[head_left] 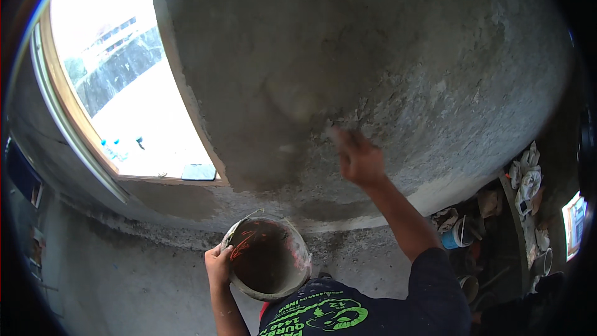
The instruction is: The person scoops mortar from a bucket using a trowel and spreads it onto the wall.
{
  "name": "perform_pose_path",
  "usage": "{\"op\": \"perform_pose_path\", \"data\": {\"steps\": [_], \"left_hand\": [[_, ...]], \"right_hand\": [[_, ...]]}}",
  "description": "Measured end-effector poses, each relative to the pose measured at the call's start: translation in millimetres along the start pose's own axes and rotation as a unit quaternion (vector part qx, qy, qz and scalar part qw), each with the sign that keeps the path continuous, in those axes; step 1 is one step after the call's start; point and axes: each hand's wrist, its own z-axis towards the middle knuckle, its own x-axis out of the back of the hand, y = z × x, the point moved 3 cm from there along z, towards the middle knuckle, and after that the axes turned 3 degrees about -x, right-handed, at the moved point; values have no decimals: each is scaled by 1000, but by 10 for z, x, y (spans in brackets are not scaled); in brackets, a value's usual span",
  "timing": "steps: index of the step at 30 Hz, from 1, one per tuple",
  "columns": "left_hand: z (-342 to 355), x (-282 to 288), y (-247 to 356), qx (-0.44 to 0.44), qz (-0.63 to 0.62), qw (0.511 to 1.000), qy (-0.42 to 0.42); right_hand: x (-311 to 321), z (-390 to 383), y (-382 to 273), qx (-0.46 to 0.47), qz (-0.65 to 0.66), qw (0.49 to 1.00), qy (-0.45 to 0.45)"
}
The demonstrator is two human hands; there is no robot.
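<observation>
My left hand (217, 266) is closed on the rim of a mortar-stained bucket (297, 246), tilted so that its dark inside shows. What lies at the bottom of the bucket is too dim to make out. My right hand (362, 160) is raised at the grey plastered wall (410, 37), its fingers closed. Motion smears whatever is in that hand, and I cannot tell its kind. Around the hand the wall is rough and patchy, with smoother, darker plaster to the left.
A bright window opening (137, 99) is at the left, a flat pale-blue item (199, 172) on its sill. Below the wall lies a grey floor (143, 274). At the right stand a blue-and-white bucket (457, 234), white bags (528, 183) and other clutter.
</observation>
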Motion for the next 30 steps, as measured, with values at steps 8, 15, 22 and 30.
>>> {"op": "perform_pose_path", "data": {"steps": [8, 15, 22, 30], "left_hand": [[35, 86, -105, -1, -10, 1000, -17], [52, -4, -121, 10, 0, 1000, -22], [1, 6, -27, -2, 5, 1000, -8], [18, -170, -149, 22, -1, 999, -30]], "right_hand": [[189, -184, 225, 12, 29, 997, 74], [530, -145, 1004, -78, -42, 989, 116], [314, -1375, 943, -111, 22, 994, 9], [688, 172, 735, -33, 50, 987, 151]]}}
